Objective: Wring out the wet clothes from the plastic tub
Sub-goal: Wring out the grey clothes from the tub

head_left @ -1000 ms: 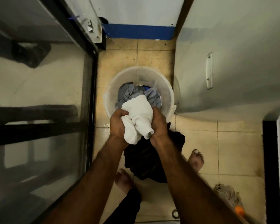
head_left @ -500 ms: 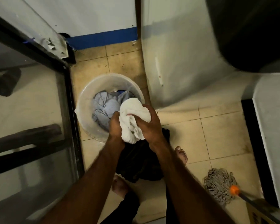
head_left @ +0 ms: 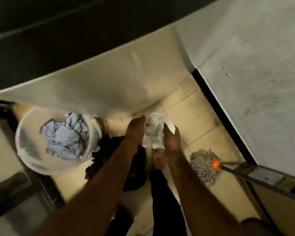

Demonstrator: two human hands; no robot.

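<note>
A bunched white cloth [head_left: 154, 132] is squeezed between my left hand [head_left: 134, 132] and my right hand [head_left: 171, 140], held over the tiled floor to the right of the tub. The translucent plastic tub [head_left: 26, 150] stands on the floor at the left, with crumpled light blue clothes [head_left: 66, 138] inside it. A dark garment [head_left: 107, 154] lies heaped on the floor between the tub and my forearms, partly hidden by my left arm.
A grey string mop [head_left: 203, 163] with an orange collar [head_left: 216, 164] and dark handle lies on the floor at the right. A grey wall [head_left: 254, 74] rises on the right, a pale wall behind. My bare foot [head_left: 157, 158] shows below the cloth.
My view and both hands have swung right. The white cloth has left the space above the tub and is now over the floor tiles; the tub sits at the left.
</note>
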